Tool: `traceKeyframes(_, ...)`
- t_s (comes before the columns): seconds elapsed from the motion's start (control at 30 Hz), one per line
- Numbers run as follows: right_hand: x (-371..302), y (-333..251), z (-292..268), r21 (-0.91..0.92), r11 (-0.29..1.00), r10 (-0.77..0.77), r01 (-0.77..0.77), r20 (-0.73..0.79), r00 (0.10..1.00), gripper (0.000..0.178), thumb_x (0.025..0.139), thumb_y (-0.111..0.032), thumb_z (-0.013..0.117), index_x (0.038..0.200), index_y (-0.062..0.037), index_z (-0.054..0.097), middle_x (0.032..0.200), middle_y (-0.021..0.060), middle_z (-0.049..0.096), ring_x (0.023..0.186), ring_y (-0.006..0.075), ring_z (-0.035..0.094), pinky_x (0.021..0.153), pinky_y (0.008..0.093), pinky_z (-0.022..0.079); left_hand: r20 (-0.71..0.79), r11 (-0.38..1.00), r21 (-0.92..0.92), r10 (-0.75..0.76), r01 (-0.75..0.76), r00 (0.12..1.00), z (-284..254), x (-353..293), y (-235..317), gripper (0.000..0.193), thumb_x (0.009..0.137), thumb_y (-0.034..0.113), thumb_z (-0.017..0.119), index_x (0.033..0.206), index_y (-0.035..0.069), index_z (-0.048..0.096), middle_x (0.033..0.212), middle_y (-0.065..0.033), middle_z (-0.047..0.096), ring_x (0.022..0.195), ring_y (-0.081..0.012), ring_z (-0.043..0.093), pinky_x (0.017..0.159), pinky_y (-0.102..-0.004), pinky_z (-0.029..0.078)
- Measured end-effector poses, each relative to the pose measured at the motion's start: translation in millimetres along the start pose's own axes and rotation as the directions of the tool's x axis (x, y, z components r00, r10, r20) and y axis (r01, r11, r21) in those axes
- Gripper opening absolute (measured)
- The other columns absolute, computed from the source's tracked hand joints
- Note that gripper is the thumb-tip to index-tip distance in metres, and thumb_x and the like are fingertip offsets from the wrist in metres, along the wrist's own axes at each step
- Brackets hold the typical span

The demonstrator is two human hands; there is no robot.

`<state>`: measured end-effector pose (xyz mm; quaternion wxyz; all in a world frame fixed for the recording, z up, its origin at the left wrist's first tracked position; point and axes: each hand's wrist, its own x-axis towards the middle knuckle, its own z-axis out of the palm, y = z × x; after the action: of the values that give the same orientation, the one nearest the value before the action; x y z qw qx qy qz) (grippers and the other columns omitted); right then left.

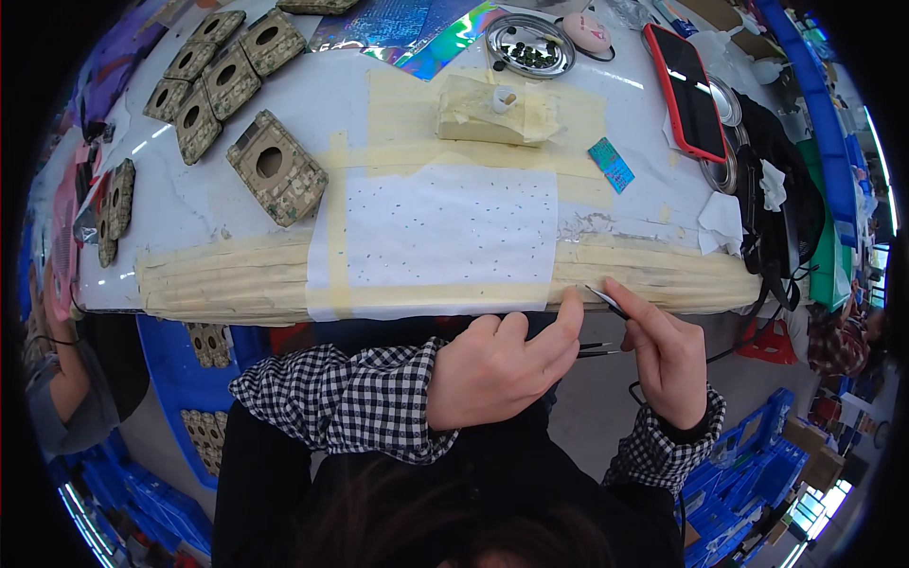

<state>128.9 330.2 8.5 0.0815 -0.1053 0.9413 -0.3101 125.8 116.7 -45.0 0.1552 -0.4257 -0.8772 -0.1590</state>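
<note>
My left hand (502,369) is at the table's front edge, its index finger stretched toward the tip of a slim pointed tool (609,301). Its other fingers are curled, and two thin dark prongs like tweezers (598,349) stick out beside them toward the right. My right hand (668,355) pinches the slim tool between thumb and fingers; its tip meets or nearly meets my left index fingertip. Anything tiny between them is too small to make out. Just left of the fingertips lies a white sheet (445,227) dotted with tiny dark pieces, taped along its edges.
Camouflage toy tank hulls (276,168) with round holes stand at the left. Farther back are a taped block (497,112), a metal dish (530,45) of small dark parts and a red-cased phone (684,93). A blue tray (175,398) with more hulls is below the table.
</note>
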Motion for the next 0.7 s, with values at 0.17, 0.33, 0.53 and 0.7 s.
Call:
traceKeyframes(0.17,3,-2,-8,-0.039,0.999,0.003,-0.010,-0.191,0.981,0.037,0.087,0.002,0.055,0.121,-0.0092,0.061,0.066,0.0092,0.053,0.056,0.0160,0.053,0.056,0.0265,0.044,-0.005,0.996,-0.088,-0.013,0.012,1.000,-1,-3,-1,0.015,0.079,0.021,0.061,0.081,0.006,0.058,0.123,-0.0141,0.056,0.051,-0.0106,0.039,0.048,-0.0229,0.038)
traceKeyframes(0.33,21,15,-17,-0.331,0.943,-0.116,-0.029,-0.409,0.905,0.031,0.087,-0.002,0.059,0.117,-0.0096,0.064,0.072,0.0073,0.046,0.059,0.0161,0.046,0.055,0.0269,0.039,-0.019,0.969,-0.240,-0.056,0.050,0.998,-8,-1,-4,0.018,0.077,0.019,0.064,0.083,0.004,0.057,0.120,-0.0176,0.057,0.054,-0.0130,0.046,0.051,-0.0245,0.043)
traceKeyframes(0.53,40,37,-22,-0.566,0.823,-0.253,-0.056,-0.452,0.855,0.028,0.084,-0.008,0.064,0.112,-0.0122,0.067,0.076,0.0061,0.050,0.065,0.0181,0.049,0.059,0.0324,0.041,0.115,0.374,-0.908,-0.204,0.186,0.972,-20,-4,-14,0.018,0.092,0.019,0.051,0.091,0.001,0.051,0.103,-0.0164,0.058,0.065,-0.0158,0.055,0.070,-0.0294,0.048)
traceKeyframes(0.7,31,6,-10,-0.565,0.804,-0.513,0.188,-0.496,0.701,0.025,0.078,-0.023,0.072,0.101,-0.0157,0.070,0.082,0.0038,0.053,0.075,0.0195,0.051,0.066,0.0369,0.042,0.326,-0.843,-0.537,-0.212,-0.003,0.921,-20,-5,-14,0.033,0.102,0.036,0.026,0.095,0.008,0.041,0.106,-0.0196,0.058,0.098,-0.0241,0.059,0.090,-0.0379,0.044)
